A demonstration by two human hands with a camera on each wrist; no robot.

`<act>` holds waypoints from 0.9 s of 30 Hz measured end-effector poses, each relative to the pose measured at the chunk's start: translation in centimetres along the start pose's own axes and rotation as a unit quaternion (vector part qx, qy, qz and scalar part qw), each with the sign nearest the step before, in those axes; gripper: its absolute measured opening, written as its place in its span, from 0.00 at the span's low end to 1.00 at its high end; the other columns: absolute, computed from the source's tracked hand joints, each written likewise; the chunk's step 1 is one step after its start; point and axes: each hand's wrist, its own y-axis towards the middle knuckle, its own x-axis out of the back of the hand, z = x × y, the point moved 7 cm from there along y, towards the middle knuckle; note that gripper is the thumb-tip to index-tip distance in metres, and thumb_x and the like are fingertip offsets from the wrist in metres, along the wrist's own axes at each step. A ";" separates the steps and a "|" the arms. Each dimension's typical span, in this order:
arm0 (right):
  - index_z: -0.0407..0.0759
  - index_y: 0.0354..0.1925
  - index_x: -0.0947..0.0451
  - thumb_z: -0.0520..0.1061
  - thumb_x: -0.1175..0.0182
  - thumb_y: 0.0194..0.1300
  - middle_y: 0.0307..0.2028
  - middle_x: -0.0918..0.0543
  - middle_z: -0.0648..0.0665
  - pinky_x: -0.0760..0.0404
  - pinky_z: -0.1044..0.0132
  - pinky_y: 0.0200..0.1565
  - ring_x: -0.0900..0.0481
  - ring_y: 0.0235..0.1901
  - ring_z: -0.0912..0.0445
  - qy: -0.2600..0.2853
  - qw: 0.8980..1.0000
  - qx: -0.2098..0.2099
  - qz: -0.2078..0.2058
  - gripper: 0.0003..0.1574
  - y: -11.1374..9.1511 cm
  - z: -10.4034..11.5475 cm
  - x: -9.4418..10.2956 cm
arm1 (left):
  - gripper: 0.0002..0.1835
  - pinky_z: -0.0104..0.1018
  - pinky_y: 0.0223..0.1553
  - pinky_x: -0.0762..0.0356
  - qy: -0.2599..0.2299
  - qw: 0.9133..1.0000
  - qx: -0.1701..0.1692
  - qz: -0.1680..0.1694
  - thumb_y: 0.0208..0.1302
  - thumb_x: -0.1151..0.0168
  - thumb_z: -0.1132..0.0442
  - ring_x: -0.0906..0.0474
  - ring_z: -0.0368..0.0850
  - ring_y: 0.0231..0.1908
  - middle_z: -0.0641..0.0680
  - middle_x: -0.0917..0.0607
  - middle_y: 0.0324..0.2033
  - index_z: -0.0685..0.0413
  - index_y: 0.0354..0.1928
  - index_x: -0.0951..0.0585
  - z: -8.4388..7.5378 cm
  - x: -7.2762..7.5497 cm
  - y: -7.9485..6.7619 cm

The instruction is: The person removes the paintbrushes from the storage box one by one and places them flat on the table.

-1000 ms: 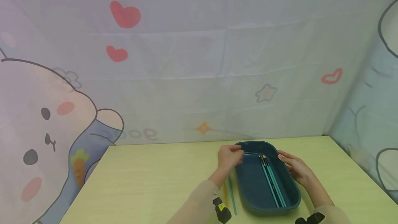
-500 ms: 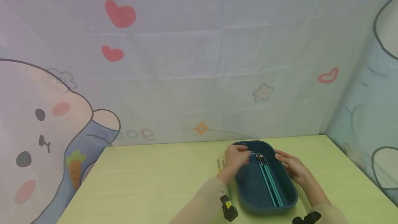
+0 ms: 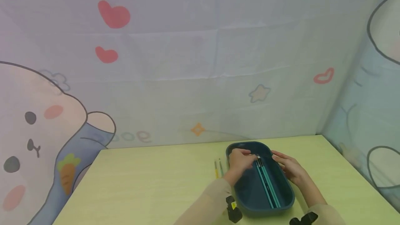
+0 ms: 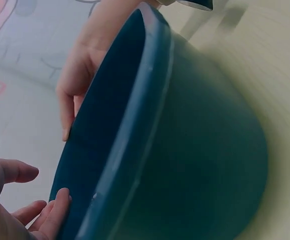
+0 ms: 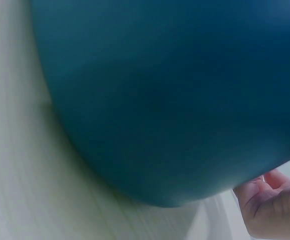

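A dark blue oval tray sits on the right half of the table. Several paintbrushes with turquoise handles lie lengthwise in it, bristles toward the far end. My left hand reaches over the tray's left rim, fingertips close to the bristle ends. In the left wrist view its thumb and fingers stand apart, with nothing visible between them. Along the right rim, my right hand rests its extended fingers against the tray. The right wrist view shows mostly the tray's outer wall.
Left of the tray lie a yellow brush and a turquoise one, partly covered by my left forearm. The pale yellow table ends at a printed cloth backdrop, with another cloth panel at the right.
My left hand has moved right, from the tray's left rim to over the brush tips. The right hand keeps its place at the rim. The whole head view has shifted slightly.
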 end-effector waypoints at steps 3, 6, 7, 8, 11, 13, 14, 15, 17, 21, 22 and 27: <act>0.38 0.72 0.45 0.53 0.45 0.70 0.39 0.19 0.62 0.16 0.66 0.40 0.20 0.39 0.62 -0.001 1.000 0.003 0.003 0.40 -0.1 0.0 -0.1 | 0.16 0.34 0.24 0.15 0.002 1.000 0.006 0.000 0.51 0.28 0.63 0.15 0.47 0.20 0.58 0.11 0.30 0.64 0.42 0.15 0.2 -0.3 0.0; 0.39 0.72 0.44 0.53 0.45 0.70 0.39 0.19 0.62 0.16 0.66 0.40 0.19 0.39 0.62 0.001 1.000 0.005 0.004 0.40 0.0 0.0 -0.1 | 0.17 0.35 0.25 0.15 0.004 1.000 0.011 0.006 0.52 0.28 0.62 0.15 0.48 0.21 0.58 0.12 0.32 0.65 0.43 0.15 0.3 -0.6 0.0; 0.39 0.72 0.44 0.53 0.45 0.70 0.39 0.19 0.62 0.16 0.67 0.39 0.19 0.38 0.62 0.001 1.000 0.006 0.004 0.39 0.0 0.0 -0.1 | 0.17 0.35 0.26 0.14 0.002 1.000 0.014 0.010 0.52 0.28 0.62 0.15 0.48 0.21 0.58 0.12 0.33 0.65 0.43 0.16 0.4 -0.7 0.0; 0.39 0.72 0.44 0.53 0.45 0.70 0.39 0.18 0.62 0.16 0.67 0.39 0.19 0.38 0.62 0.001 1.000 0.007 0.005 0.39 0.0 0.0 0.0 | 0.18 0.36 0.27 0.14 0.003 1.000 0.016 0.015 0.52 0.28 0.61 0.14 0.49 0.22 0.59 0.12 0.34 0.65 0.44 0.16 0.4 -0.9 -0.1; 0.39 0.72 0.44 0.52 0.46 0.71 0.38 0.19 0.62 0.16 0.68 0.38 0.19 0.38 0.62 0.002 1.000 0.009 0.009 0.38 0.1 0.0 0.1 | 0.20 0.38 0.31 0.13 0.003 0.999 0.025 0.027 0.53 0.29 0.59 0.14 0.50 0.24 0.59 0.13 0.37 0.65 0.45 0.17 0.5 -1.3 -0.1; 0.39 0.72 0.44 0.52 0.46 0.71 0.38 0.19 0.62 0.16 0.68 0.38 0.19 0.38 0.62 0.002 1.000 0.011 0.010 0.38 0.1 0.0 0.2 | 0.21 0.39 0.31 0.13 0.002 0.999 0.030 0.031 0.53 0.29 0.59 0.14 0.51 0.24 0.60 0.13 0.38 0.66 0.46 0.17 0.5 -1.6 -0.1; 0.39 0.72 0.44 0.52 0.46 0.71 0.38 0.19 0.62 0.16 0.68 0.38 0.19 0.38 0.62 0.003 1.000 0.012 0.011 0.38 0.1 0.0 0.2 | 0.21 0.39 0.31 0.13 0.003 0.999 0.031 0.030 0.52 0.29 0.59 0.14 0.51 0.24 0.60 0.13 0.38 0.66 0.46 0.17 0.6 -1.8 0.0; 0.40 0.72 0.44 0.52 0.46 0.71 0.38 0.19 0.62 0.16 0.68 0.38 0.19 0.38 0.62 0.004 1.000 0.012 0.011 0.38 0.1 0.0 0.2 | 0.21 0.39 0.31 0.13 0.002 0.999 0.032 0.029 0.52 0.29 0.59 0.14 0.52 0.25 0.61 0.13 0.38 0.66 0.46 0.17 0.6 -1.9 0.0; 0.40 0.72 0.44 0.52 0.45 0.70 0.38 0.19 0.63 0.16 0.67 0.39 0.19 0.38 0.62 0.006 1.000 0.012 0.010 0.39 0.2 0.0 0.2 | 0.21 0.39 0.29 0.13 -0.002 0.999 0.034 0.024 0.52 0.28 0.60 0.14 0.53 0.25 0.62 0.14 0.38 0.67 0.45 0.17 0.7 -2.0 0.0; 0.41 0.72 0.43 0.52 0.45 0.70 0.38 0.19 0.63 0.16 0.68 0.39 0.18 0.38 0.62 0.012 1.000 0.009 0.009 0.39 0.3 -0.2 0.3 | 0.21 0.37 0.26 0.14 -0.013 0.999 0.040 0.016 0.51 0.28 0.62 0.14 0.54 0.26 0.62 0.14 0.38 0.68 0.45 0.18 1.2 -2.3 0.3; 0.41 0.72 0.43 0.52 0.44 0.70 0.38 0.19 0.63 0.16 0.68 0.39 0.18 0.38 0.62 0.014 1.000 0.009 0.009 0.39 0.3 -0.2 0.3 | 0.21 0.36 0.26 0.14 -0.014 0.999 0.042 0.014 0.51 0.28 0.62 0.14 0.54 0.26 0.62 0.14 0.38 0.68 0.45 0.17 1.3 -2.3 0.3; 0.40 0.72 0.44 0.52 0.44 0.69 0.38 0.19 0.63 0.16 0.68 0.38 0.18 0.38 0.62 0.017 1.000 0.007 0.006 0.40 0.3 -0.4 0.3 | 0.19 0.36 0.24 0.14 -0.011 0.999 0.049 0.004 0.49 0.27 0.63 0.14 0.53 0.24 0.61 0.14 0.34 0.68 0.42 0.17 2.0 -2.6 0.7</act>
